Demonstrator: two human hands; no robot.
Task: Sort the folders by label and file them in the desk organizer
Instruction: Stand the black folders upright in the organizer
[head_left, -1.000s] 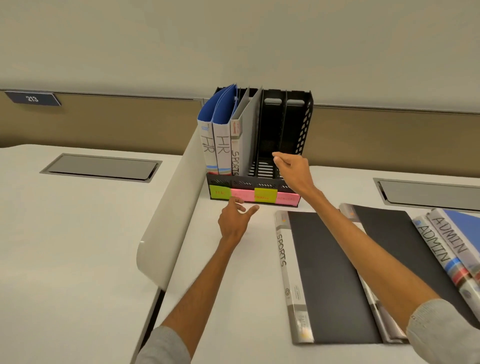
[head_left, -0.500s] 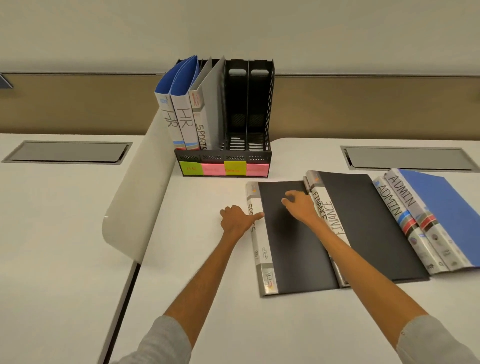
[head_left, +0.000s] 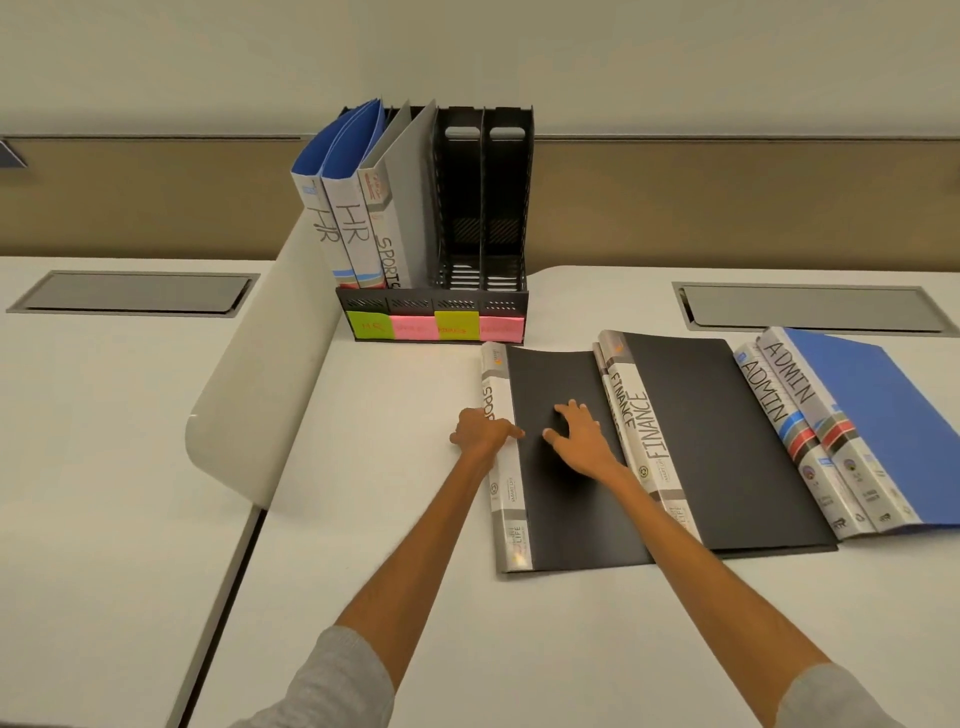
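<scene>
Right hand (head_left: 584, 439) has slid onto the SPORTS folder (head_left: 571, 514) at frame centre, fingers spread; left hand (head_left: 480, 431) pinches its spine.

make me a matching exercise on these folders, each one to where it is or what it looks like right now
1 HR folders
2 flat SPORTS folder
3 FINANCE folder
4 ADMIN folders

a blue cover, far right
b upright in desk organizer
c left hand and right hand on it
d flat, between SPORTS and ADMIN

Pairs: 1-b, 2-c, 3-d, 4-a
</scene>
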